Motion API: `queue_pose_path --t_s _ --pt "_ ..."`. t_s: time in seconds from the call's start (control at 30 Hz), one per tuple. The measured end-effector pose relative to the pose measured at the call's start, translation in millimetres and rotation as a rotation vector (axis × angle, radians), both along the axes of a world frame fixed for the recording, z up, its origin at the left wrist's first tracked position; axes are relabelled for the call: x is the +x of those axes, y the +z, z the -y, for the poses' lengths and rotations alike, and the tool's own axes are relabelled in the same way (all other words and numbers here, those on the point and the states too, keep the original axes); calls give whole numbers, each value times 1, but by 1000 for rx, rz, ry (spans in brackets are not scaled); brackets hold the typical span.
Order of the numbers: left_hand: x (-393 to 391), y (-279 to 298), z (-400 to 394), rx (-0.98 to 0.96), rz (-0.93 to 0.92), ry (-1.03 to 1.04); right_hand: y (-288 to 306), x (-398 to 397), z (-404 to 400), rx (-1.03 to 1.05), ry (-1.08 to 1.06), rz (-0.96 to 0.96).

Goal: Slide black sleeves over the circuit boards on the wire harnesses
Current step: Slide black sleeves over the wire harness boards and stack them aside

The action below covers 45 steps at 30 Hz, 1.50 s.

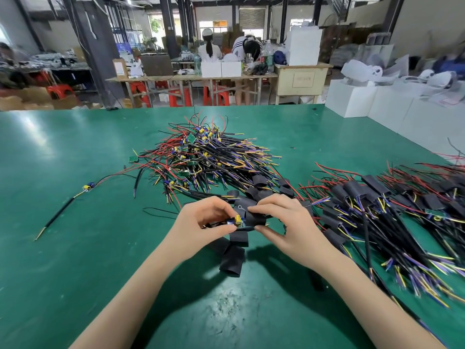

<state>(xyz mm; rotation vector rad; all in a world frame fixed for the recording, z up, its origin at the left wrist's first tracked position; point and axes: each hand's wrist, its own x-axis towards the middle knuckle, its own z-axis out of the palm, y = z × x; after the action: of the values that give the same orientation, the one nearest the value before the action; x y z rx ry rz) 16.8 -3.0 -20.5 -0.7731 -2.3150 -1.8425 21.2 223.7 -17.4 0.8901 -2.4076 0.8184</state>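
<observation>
Head view: circuit board (pixel 237 222) lengthwise left-right, toward black sleeve (pixel 256 220).

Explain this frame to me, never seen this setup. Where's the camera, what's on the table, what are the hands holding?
There is no robot here. A person works with bare hands, and the single picture comes from a wide-angle camera worn on the head, looking forward and down.

The left hand pinches a small circuit board with a yellow capacitor on it. The right hand grips a black sleeve right beside the board; the board is still mostly bare.

On the green table lie loose black sleeves near the hands, a pile of bare harnesses with red, black, yellow and purple wires farther back, and to the right a pile of sleeved harnesses. One single harness lies apart on the left.

Behind the table is a workshop with other people at benches.
</observation>
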Motion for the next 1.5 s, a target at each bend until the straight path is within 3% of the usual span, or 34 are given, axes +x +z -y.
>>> queue_pose_path --t_s 0.43,1.5 --pt "-1 -3 -1 -10 -33 7 6 4 1 -58 120 119" --pt "0 -6 -9 38 4 24 6 7 2 -114 132 88"
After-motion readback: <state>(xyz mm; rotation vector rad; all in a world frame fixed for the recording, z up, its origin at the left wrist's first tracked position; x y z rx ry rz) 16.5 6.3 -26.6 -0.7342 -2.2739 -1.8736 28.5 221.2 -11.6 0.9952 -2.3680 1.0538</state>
